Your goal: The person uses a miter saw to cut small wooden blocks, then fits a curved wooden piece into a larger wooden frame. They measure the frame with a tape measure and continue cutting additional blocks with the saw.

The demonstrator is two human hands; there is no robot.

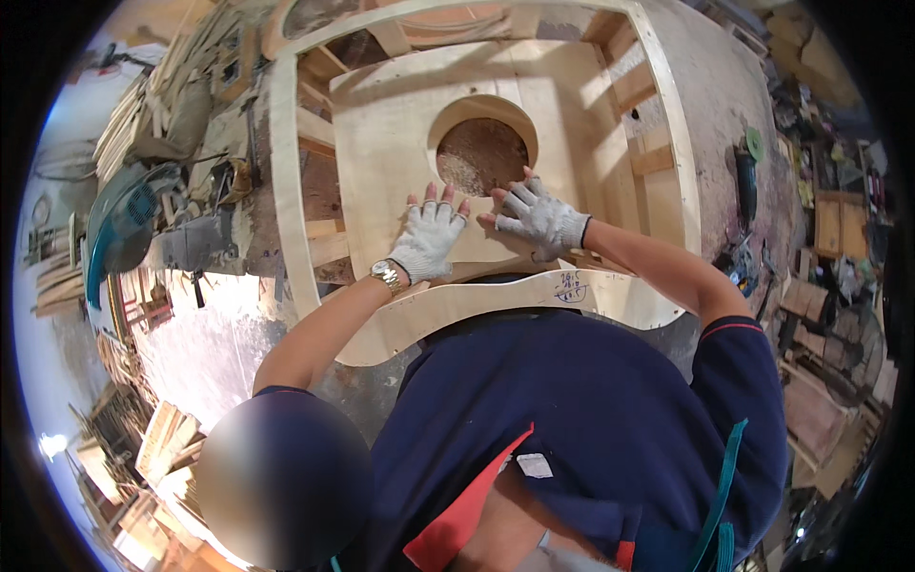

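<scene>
One pale wooden frame (679, 181), four-sided, lies before the person, short cross-blocks along its left, right and far sides.

Inside it: wide light panel (381, 133), bare-faced, in front of both hands; this is the piece being handled.

Left, far: stacked thin wood strips (143, 114). Near side of frame: wavy-edged rail (438, 310), between panel and the person's dark blue garment (572, 381).

Left, well apart from the frame: teal machine casing (119, 224), vented; kind unclear.

Panel is cut by a round opening (484, 153), near its middle; brownish surface visible through it.

Right, on the floor beside the frame: angle grinder (746, 186), dark body, green disc toward the far end.

Left hand (427, 234): palm down on the near part of the panel, fingers spread and pointing far, tips just short of the opening. Right hand (543, 217): palm down, fingers spread toward far left, one fingertip at the opening's near right rim. Hands near each other but apart, neither closed on anything. Pressure: cannot tell. Both in pale knit gloves, fingertips bare.

Left wrist: metal-band watch (387, 276). Wavy-edged rail, right half: handwritten ink marks (571, 286).
</scene>
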